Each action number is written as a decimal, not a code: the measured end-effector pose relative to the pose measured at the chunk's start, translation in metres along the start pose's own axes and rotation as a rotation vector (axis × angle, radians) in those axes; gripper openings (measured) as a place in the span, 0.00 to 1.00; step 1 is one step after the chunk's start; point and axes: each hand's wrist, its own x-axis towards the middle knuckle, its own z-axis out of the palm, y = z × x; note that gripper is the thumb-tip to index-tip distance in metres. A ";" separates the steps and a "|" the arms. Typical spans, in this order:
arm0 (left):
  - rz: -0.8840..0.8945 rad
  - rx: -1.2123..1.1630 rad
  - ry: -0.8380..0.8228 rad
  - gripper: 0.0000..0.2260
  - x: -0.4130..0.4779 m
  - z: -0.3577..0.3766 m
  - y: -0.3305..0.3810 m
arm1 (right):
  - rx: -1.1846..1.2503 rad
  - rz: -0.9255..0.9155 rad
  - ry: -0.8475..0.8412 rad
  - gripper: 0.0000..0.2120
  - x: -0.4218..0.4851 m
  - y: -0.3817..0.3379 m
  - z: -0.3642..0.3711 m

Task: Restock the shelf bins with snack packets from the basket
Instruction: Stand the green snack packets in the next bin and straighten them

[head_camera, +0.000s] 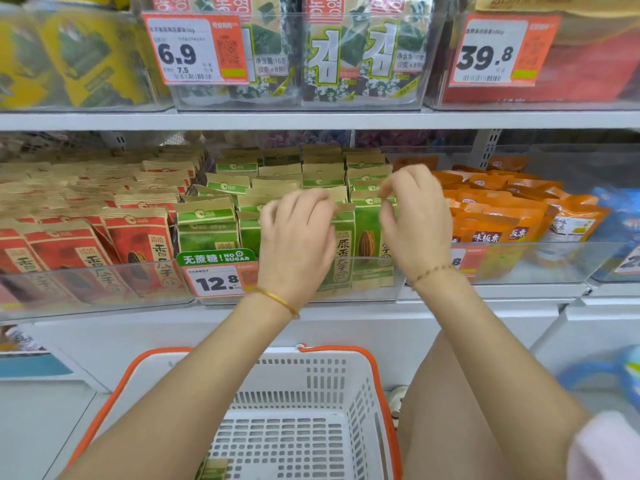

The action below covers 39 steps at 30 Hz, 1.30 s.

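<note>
Both hands are raised to the clear plastic bin (367,294) on the middle shelf. The left hand (294,233) is curled, its fingertips pinched on the kraft-paper top of the front green packet (343,258), and the right hand (415,216) is bent likewise at the folded top of the neighbouring packet (372,247), though its grip cannot be told through the blur. Below the forearms, well apart from the hands, the basket (311,379) of white perforated plastic with an orange rim is seen, and one flat green pack (214,469) lies at its near edge.
</note>
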 end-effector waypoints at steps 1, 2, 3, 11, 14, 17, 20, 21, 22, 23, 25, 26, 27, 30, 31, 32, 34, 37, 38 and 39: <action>-0.002 -0.034 0.048 0.08 -0.014 -0.005 -0.001 | 0.068 -0.026 0.028 0.05 -0.014 -0.013 -0.005; -0.006 -0.065 0.068 0.08 -0.030 -0.009 -0.003 | 0.142 -0.058 0.025 0.05 -0.030 -0.025 -0.007; -0.011 -0.085 0.061 0.07 -0.048 -0.012 -0.007 | 0.200 -0.094 -0.005 0.04 -0.047 -0.037 -0.005; -0.419 0.076 -0.678 0.13 -0.225 0.002 -0.100 | 0.171 -0.183 -1.094 0.12 -0.158 -0.090 0.083; -0.725 0.195 -1.016 0.14 -0.282 0.008 -0.135 | 0.169 -0.210 -1.354 0.14 -0.188 -0.088 0.109; -0.988 0.274 -1.316 0.18 -0.335 0.015 -0.151 | 0.156 -0.235 -1.492 0.15 -0.204 -0.084 0.125; -1.208 0.310 -1.449 0.27 -0.379 0.028 -0.159 | 0.149 -0.236 -1.543 0.16 -0.211 -0.082 0.136; -1.244 0.329 -1.476 0.32 -0.388 0.031 -0.161 | 0.153 -0.229 -1.552 0.16 -0.212 -0.082 0.139; -1.258 0.352 -1.508 0.37 -0.395 0.034 -0.161 | 0.160 -0.217 -1.557 0.16 -0.212 -0.081 0.142; -1.253 0.378 -1.532 0.40 -0.400 0.036 -0.160 | 0.165 -0.205 -1.562 0.16 -0.213 -0.080 0.143; -1.206 0.426 -1.542 0.42 -0.402 0.036 -0.159 | 0.170 -0.188 -1.570 0.16 -0.213 -0.078 0.146; -1.173 0.444 -1.533 0.43 -0.404 0.037 -0.158 | 0.171 -0.178 -1.573 0.16 -0.213 -0.077 0.148; -1.156 0.454 -1.518 0.43 -0.407 0.038 -0.158 | 0.173 -0.167 -1.574 0.16 -0.213 -0.076 0.149; -1.225 0.406 -1.473 0.43 -0.411 0.042 -0.156 | 0.176 -0.146 -1.580 0.16 -0.214 -0.072 0.150; -1.249 0.387 -1.447 0.44 -0.412 0.044 -0.154 | 0.176 -0.137 -1.586 0.16 -0.214 -0.072 0.150; -1.263 0.371 -1.429 0.44 -0.412 0.045 -0.153 | 0.178 -0.125 -1.592 0.16 -0.214 -0.071 0.150; -1.281 0.343 -1.404 0.44 -0.414 0.048 -0.151 | 0.184 -0.099 -1.602 0.16 -0.214 -0.070 0.148; -1.280 0.343 -1.442 0.47 -0.414 0.053 -0.150 | 0.184 -0.080 -1.614 0.16 -0.216 -0.068 0.147; -1.278 0.353 -1.460 0.48 -0.413 0.054 -0.150 | 0.179 -0.082 -1.619 0.17 -0.216 -0.067 0.146; -1.269 0.363 -1.474 0.48 -0.412 0.055 -0.149 | 0.174 -0.085 -1.623 0.17 -0.216 -0.066 0.146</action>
